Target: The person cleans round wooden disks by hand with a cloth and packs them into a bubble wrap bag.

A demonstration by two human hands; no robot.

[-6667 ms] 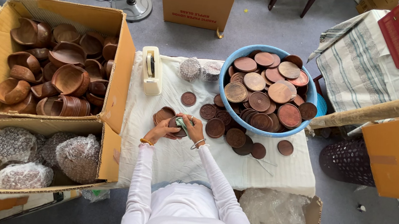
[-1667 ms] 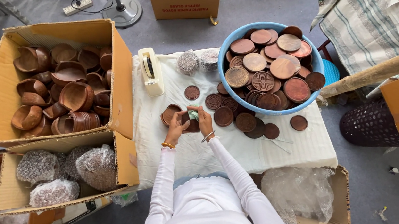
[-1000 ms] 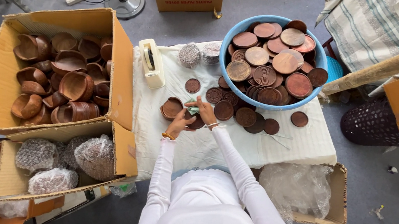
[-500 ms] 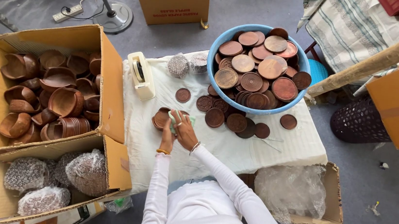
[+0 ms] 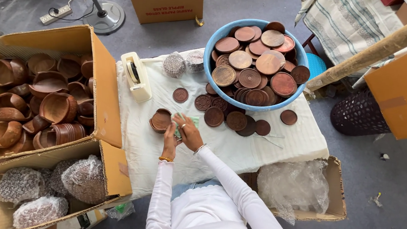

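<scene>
Hands meet over a small green sheet at the table's near-left middle.
Left hand (image 5: 169, 143) and right hand (image 5: 189, 132) both pinch the green sheet (image 5: 186, 123), which lies flat, long axis running left to right, just right of the stacked wooden bowls (image 5: 161, 121). Bare white cloth (image 5: 239, 153) lies open toward the near edge; wooden discs (image 5: 236, 120) crowd the far right below the blue basin (image 5: 207, 60). Half a second earlier the hands sat closer over the stack.

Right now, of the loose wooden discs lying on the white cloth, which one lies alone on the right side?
The small dark disc right of the blue tub, near the cloth's right edge. The other loose discs cluster below the tub; one more sits near the tape dispenser.
</scene>
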